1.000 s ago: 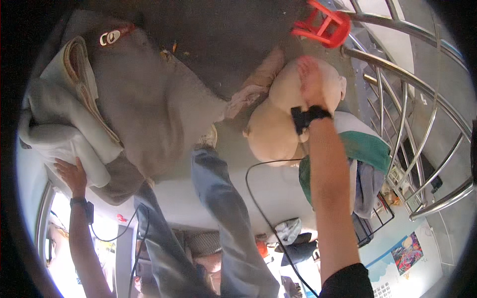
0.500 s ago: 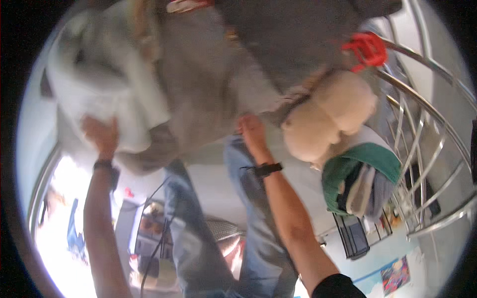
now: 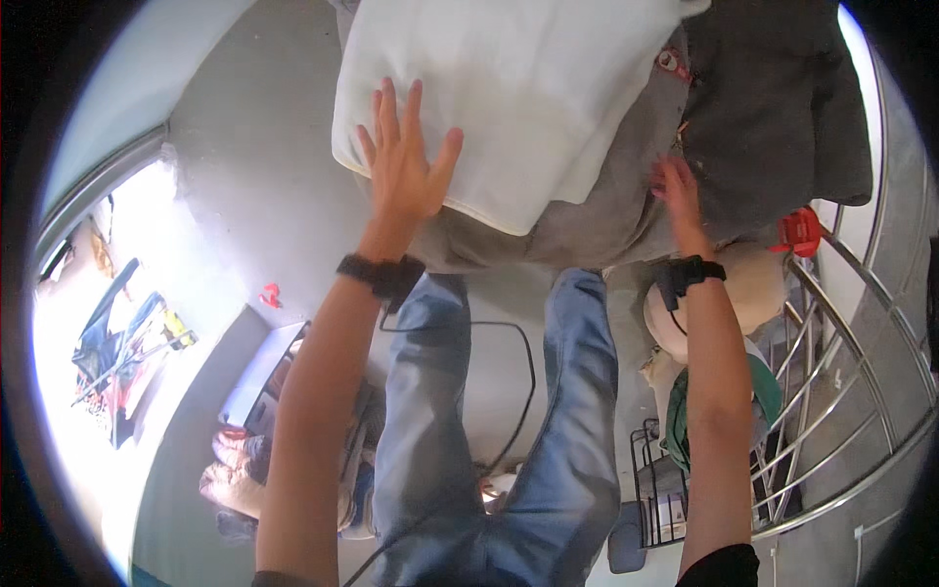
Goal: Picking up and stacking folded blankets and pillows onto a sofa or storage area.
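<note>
My left hand [image 3: 406, 176] is open, its fingers spread flat on a white cloth [image 3: 499, 88] with a pale stitched edge. The white cloth lies over a grey-brown cover [image 3: 479, 245] that hangs down at the near side. Farther right, my right hand [image 3: 680, 196] is over the same cover, near the edge of a dark grey cloth [image 3: 773, 108]. Its fingers look loosely bent and apart, slightly blurred, with nothing visible in them. Each wrist wears a black band.
Curved metal railings [image 3: 831, 391] stand at the right, with a red object [image 3: 800, 232] by their top. A beige plush-looking thing [image 3: 753, 293] and a green-rimmed bag [image 3: 768, 386] sit below. A black cord [image 3: 528, 362] crosses before my legs. Bright doorway clutter [image 3: 117, 342] shows at left.
The white cloth, bunched at the left before, now lies spread flatter nearer the middle. My left hand's fingers have spread, and the right hand's have loosened. The whole view has shifted.
</note>
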`<control>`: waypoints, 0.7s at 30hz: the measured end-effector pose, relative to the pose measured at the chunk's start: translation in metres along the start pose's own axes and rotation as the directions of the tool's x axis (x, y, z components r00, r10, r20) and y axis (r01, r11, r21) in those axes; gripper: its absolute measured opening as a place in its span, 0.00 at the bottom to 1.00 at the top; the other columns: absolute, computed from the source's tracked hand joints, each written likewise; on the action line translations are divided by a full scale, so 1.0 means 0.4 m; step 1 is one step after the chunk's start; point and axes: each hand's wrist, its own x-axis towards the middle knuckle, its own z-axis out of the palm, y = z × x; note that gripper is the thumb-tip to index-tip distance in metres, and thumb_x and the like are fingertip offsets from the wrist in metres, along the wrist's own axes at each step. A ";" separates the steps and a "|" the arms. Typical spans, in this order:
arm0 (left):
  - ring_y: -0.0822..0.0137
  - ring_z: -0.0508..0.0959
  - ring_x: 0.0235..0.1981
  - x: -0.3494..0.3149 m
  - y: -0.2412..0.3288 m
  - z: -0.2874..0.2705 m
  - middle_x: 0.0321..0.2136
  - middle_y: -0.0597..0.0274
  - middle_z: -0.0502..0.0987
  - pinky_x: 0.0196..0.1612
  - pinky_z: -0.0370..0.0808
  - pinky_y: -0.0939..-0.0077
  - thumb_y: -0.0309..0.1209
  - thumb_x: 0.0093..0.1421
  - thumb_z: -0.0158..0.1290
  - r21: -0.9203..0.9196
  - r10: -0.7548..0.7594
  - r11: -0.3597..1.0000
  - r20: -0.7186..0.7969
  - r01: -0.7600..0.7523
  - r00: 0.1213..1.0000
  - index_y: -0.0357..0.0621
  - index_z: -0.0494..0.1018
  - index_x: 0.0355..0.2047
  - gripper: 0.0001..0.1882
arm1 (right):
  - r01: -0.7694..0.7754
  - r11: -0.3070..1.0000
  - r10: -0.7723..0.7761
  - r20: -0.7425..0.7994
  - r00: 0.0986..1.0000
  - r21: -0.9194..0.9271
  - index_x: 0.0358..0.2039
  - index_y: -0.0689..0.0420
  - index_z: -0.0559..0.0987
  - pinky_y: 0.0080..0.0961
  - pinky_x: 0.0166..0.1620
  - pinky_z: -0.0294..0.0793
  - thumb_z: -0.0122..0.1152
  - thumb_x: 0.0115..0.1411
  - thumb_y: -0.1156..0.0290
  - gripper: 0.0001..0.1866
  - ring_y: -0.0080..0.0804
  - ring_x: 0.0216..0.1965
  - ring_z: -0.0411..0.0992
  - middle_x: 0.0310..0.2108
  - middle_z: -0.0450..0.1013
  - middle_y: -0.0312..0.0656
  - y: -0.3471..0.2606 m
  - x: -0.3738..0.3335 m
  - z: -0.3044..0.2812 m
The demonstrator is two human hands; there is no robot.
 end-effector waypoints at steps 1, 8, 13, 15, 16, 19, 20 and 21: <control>0.50 0.40 0.65 -0.011 -0.022 -0.024 0.63 0.45 0.41 0.61 0.35 0.44 0.51 0.60 0.41 -0.077 0.013 0.997 -0.016 -0.014 1.000 0.47 0.49 0.62 0.35 | 0.046 0.986 -0.033 -0.088 0.996 0.161 0.47 0.63 0.68 0.32 0.46 0.65 0.44 0.59 0.56 0.24 0.37 0.42 0.67 0.45 0.67 0.45 -0.039 -0.011 0.041; 0.47 0.54 0.60 -0.051 -0.190 -0.066 0.59 0.42 0.53 0.61 0.53 0.61 0.35 0.56 0.52 -0.305 -0.133 0.947 -0.076 0.104 0.988 0.36 0.54 0.57 0.32 | 0.426 0.847 -0.129 -0.655 0.744 0.318 0.52 0.60 0.62 0.32 0.50 0.59 0.50 0.59 0.54 0.28 0.36 0.47 0.63 0.49 0.64 0.46 -0.270 -0.093 0.208; 0.48 0.58 0.58 0.045 -0.320 -0.066 0.56 0.41 0.58 0.60 0.55 0.60 0.42 0.54 0.56 -0.302 -0.188 0.934 0.037 0.190 0.982 0.36 0.51 0.58 0.39 | 0.447 0.117 -0.983 -0.039 0.181 -0.887 0.55 0.59 0.60 0.50 0.55 0.52 0.56 0.54 0.55 0.33 0.51 0.56 0.55 0.55 0.56 0.55 -0.631 -0.150 0.262; 0.45 0.54 0.60 0.097 -0.330 -0.038 0.57 0.38 0.54 0.60 0.54 0.55 0.51 0.49 0.58 -0.369 -0.064 0.917 0.240 0.152 0.969 0.36 0.44 0.61 0.50 | 0.425 0.012 -0.975 0.083 0.204 -0.905 0.56 0.58 0.59 0.55 0.56 0.49 0.54 0.55 0.50 0.35 0.54 0.58 0.52 0.58 0.53 0.57 -0.693 -0.069 0.255; 0.45 0.54 0.60 0.079 -0.305 -0.013 0.57 0.38 0.54 0.60 0.54 0.55 0.51 0.49 0.58 -0.390 -0.073 0.904 0.263 0.176 0.962 0.36 0.44 0.61 0.50 | 0.244 0.013 -0.932 0.077 0.355 -0.970 0.59 0.57 0.56 0.58 0.57 0.45 0.50 0.54 0.44 0.39 0.55 0.61 0.47 0.60 0.50 0.58 -0.688 0.003 0.245; 0.41 0.47 0.61 0.089 -0.229 0.052 0.59 0.36 0.46 0.60 0.51 0.48 0.58 0.41 0.61 -0.243 -0.156 0.952 0.147 0.188 0.977 0.39 0.37 0.62 0.61 | 0.138 0.052 -0.824 0.035 0.565 -0.989 0.62 0.55 0.50 0.65 0.57 0.37 0.44 0.52 0.34 0.47 0.57 0.64 0.36 0.63 0.42 0.58 -0.609 0.166 0.188; 0.40 0.47 0.61 0.080 -0.216 0.070 0.60 0.37 0.45 0.59 0.52 0.46 0.60 0.38 0.61 -0.169 -0.175 0.966 0.117 0.193 0.978 0.39 0.37 0.62 0.63 | 0.216 0.161 -0.761 0.018 0.648 -0.963 0.63 0.55 0.48 0.69 0.56 0.33 0.43 0.50 0.31 0.50 0.59 0.64 0.31 0.64 0.38 0.58 -0.582 0.206 0.171; 0.40 0.47 0.61 0.067 -0.205 0.071 0.61 0.39 0.43 0.57 0.53 0.43 0.62 0.34 0.62 -0.084 -0.198 0.975 0.099 0.206 0.975 0.40 0.37 0.62 0.66 | 0.222 0.201 -0.695 0.021 0.718 -0.954 0.64 0.54 0.43 0.67 0.57 0.32 0.45 0.49 0.30 0.53 0.56 0.65 0.27 0.64 0.34 0.57 -0.573 0.225 0.163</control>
